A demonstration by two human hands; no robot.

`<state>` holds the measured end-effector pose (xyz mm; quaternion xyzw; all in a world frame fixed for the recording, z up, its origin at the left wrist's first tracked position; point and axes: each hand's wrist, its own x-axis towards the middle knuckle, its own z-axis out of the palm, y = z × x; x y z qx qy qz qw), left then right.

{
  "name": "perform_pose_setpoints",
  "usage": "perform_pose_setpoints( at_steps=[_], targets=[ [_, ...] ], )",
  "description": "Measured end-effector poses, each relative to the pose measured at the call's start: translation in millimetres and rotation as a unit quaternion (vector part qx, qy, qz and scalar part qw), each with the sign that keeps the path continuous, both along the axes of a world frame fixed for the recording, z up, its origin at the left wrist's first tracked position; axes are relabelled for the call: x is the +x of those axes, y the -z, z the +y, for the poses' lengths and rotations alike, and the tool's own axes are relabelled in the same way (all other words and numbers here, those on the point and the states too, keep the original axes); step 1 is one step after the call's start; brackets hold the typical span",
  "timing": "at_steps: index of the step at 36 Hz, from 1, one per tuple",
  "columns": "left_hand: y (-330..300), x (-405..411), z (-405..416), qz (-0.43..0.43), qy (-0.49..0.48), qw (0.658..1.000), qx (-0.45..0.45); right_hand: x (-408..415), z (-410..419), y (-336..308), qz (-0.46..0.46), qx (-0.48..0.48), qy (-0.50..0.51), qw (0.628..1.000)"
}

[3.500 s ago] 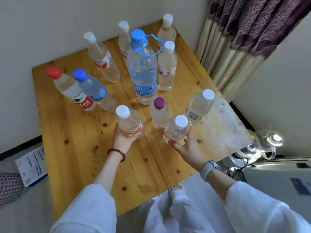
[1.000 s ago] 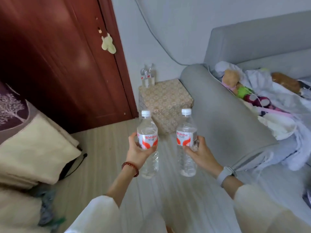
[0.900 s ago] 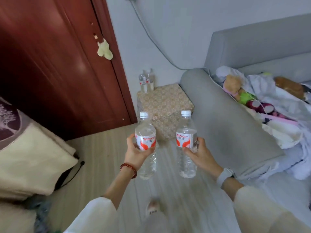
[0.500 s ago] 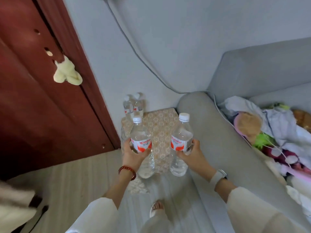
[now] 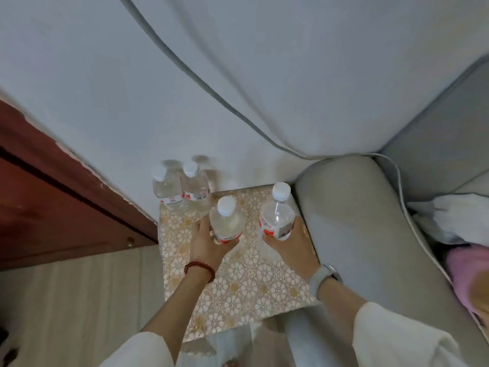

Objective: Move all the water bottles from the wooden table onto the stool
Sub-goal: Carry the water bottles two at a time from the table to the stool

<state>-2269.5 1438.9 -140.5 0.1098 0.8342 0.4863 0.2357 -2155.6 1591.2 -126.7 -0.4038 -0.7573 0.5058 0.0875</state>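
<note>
Over stool (image 5: pixel 246 284): left hand (image 5: pixel 207 243), right hand (image 5: pixel 289 243) each grip clear water-filled bottle; two bottles (image 5: pixel 182 190) stand at back.

Grey sofa (image 5: pixel 370 234) (right), red-brown door (image 5: pixel 53 202)

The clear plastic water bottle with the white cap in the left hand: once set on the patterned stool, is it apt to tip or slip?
The clear plastic water bottle with the white cap is tall and narrow, so probably tippy. It looks full, so likely fairly heavy and stiff in the left hand. The patterned stool seems flat, so it should stand.
</note>
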Motion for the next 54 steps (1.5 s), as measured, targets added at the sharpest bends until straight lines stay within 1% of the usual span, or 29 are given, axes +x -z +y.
perform_pose_setpoints(
  at_steps=[5,9,14,18,22,25,28,31,33,35,38,43,45,49,54],
  targets=[
    [41,-29,51,0.050,-0.008,0.999,-0.010,-49,36,46,0.024,-0.036,-0.008,0.999],
    [55,-43,73,0.068,-0.024,0.997,-0.003,-72,52,64,0.061,-0.065,-0.006,0.996],
    [51,-48,84,0.067,-0.020,0.998,-0.004,-75,55,74,0.085,-0.105,-0.010,0.991],
    [49,-41,77,0.057,-0.025,0.997,-0.043,-61,57,71,0.063,-0.139,-0.063,0.986],
    [35,-43,74,0.077,-0.044,0.995,-0.051,-58,58,64,0.075,-0.119,-0.083,0.987],
    [18,-48,78,0.115,-0.010,0.993,-0.037,-66,56,57,0.075,-0.096,-0.082,0.989],
    [6,-54,84,0.201,0.037,0.975,-0.084,-69,56,55,0.073,-0.084,-0.071,0.991],
    [1,-58,83,0.301,0.061,0.938,-0.159,-73,55,54,0.080,-0.090,-0.060,0.991],
    [0,-60,82,0.332,0.071,0.922,-0.188,-78,52,54,0.088,-0.105,-0.047,0.989],
    [-1,-63,82,0.339,0.070,0.918,-0.192,-87,50,53,0.093,-0.113,-0.030,0.989],
    [-2,-69,85,0.315,0.054,0.931,-0.175,-104,48,52,0.095,-0.121,-0.019,0.988],
    [-7,-72,90,0.270,-0.009,0.947,-0.172,-119,48,50,0.083,-0.129,-0.038,0.987],
    [-11,-70,90,0.295,-0.007,0.937,-0.188,-118,48,49,0.073,-0.130,-0.047,0.988],
    [-21,-69,87,0.375,0.005,0.898,-0.228,-117,47,45,0.071,-0.123,-0.040,0.989],
    [-22,-76,85,0.408,0.018,0.882,-0.236,-120,46,44,0.080,-0.137,-0.038,0.987]
  ],
)
